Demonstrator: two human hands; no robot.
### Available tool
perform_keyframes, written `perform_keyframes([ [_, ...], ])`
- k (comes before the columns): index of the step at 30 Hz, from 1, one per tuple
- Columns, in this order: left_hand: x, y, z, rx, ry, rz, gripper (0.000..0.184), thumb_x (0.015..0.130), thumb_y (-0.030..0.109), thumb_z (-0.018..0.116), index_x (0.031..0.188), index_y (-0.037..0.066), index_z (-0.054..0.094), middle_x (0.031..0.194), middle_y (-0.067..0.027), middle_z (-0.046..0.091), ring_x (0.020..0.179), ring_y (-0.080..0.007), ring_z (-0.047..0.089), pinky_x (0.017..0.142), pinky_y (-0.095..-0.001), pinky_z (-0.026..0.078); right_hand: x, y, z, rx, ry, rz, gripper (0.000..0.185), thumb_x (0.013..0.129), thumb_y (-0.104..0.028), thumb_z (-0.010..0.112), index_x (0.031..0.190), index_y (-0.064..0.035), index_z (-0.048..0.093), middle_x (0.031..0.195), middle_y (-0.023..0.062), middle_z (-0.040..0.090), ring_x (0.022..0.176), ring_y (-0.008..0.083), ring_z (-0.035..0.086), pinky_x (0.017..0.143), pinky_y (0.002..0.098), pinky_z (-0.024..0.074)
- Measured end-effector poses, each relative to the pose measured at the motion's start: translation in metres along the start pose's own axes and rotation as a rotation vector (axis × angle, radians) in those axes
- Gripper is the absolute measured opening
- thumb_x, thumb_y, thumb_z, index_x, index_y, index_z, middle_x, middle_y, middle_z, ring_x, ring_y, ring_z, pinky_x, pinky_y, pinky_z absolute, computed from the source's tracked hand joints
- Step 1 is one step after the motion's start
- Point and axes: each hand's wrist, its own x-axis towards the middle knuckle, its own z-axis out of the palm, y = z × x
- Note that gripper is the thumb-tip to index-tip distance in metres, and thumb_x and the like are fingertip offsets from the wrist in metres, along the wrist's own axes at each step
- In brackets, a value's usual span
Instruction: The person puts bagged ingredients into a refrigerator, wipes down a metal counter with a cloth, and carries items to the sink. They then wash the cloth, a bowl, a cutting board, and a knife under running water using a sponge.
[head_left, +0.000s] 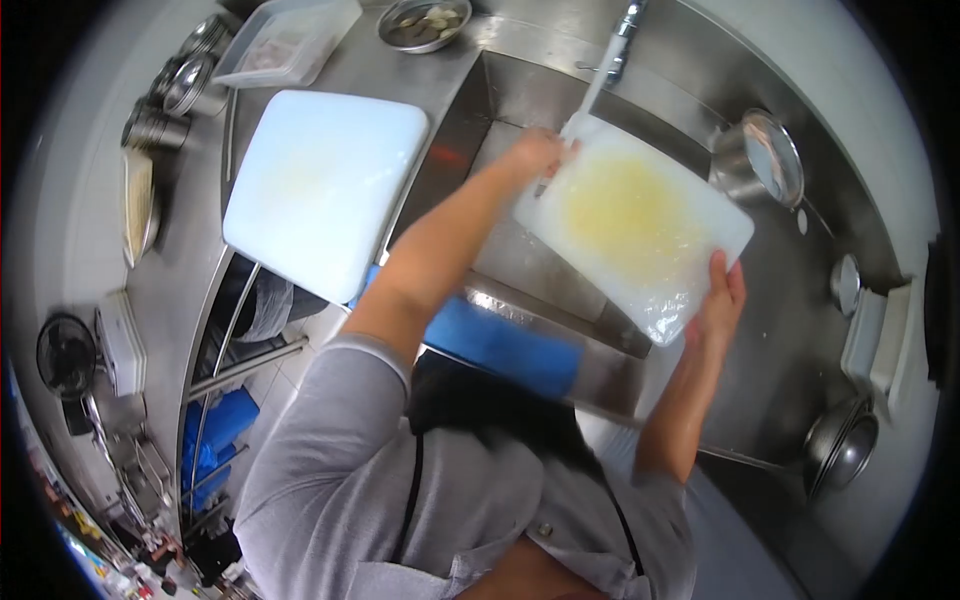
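Note:
A white cutting board [690, 215] with a wide yellow stain and a wet shine is tilted over the metal sink [520, 250]. At its upper left corner is my left hand [540, 155], fingers closed at the edge. My right hand [716, 305] grips the lower right edge, thumb and fingers around it. The faucet [622, 45] reaches over the board's top corner, and its spout ends there. A second white cutting board [325, 190] lies flat on the counter left of the sink, touched by neither hand.
A plastic tub [285, 45] and a metal bowl with food pieces [424, 25] stand at the back left. Right of the sink are a steel pot [740, 160], a small bowl [846, 284] and stacked bowls [838, 445]. A blue cloth [500, 340] hangs at the front edge.

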Motion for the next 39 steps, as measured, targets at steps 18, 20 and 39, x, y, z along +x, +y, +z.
perform_keyframes([
  [18, -0.261, 0.116, -0.122, 0.825, 0.524, 0.898, 0.016, 0.092, 0.002, 0.062, 0.107, -0.003, 0.058, 0.096, -0.0072, 0.064, 0.089, -0.0131, 0.061, 0.08, -0.0268, 0.049, 0.12, 0.19, 0.214, 0.158, -0.449, 0.641, 0.045, 0.101, -0.041, 0.044, 0.106, 0.002, 0.058, 0.103, 0.0233, 0.066, 0.097, 0.0346, 0.065, 0.09, 0.0509, 0.0505],
  [20, -0.276, 0.112, -0.151, 0.454, 0.568, 0.932, 0.023, 0.095, 0.006, 0.061, 0.115, -0.002, 0.055, 0.106, -0.0106, 0.067, 0.096, -0.0127, 0.062, 0.084, -0.0264, 0.05, 0.119, 0.193, 0.218, -0.147, -0.401, 0.404, 0.041, 0.097, -0.038, 0.05, 0.103, 0.0007, 0.062, 0.1, 0.022, 0.068, 0.094, 0.0369, 0.066, 0.088, 0.0511, 0.0517],
  [39, -0.353, -0.118, -0.343, -0.66, 0.98, 0.37, 0.024, 0.101, 0.023, 0.047, 0.111, 0.003, 0.057, 0.097, -0.0063, 0.065, 0.066, -0.0111, 0.054, 0.056, -0.0218, 0.047, 0.147, 0.422, 0.206, -1.153, -0.289, 0.031, 0.045, 0.088, -0.035, 0.061, 0.127, -0.0131, 0.055, 0.113, 0.0204, 0.064, 0.102, 0.0364, 0.063, 0.088, 0.0474, 0.0479],
])
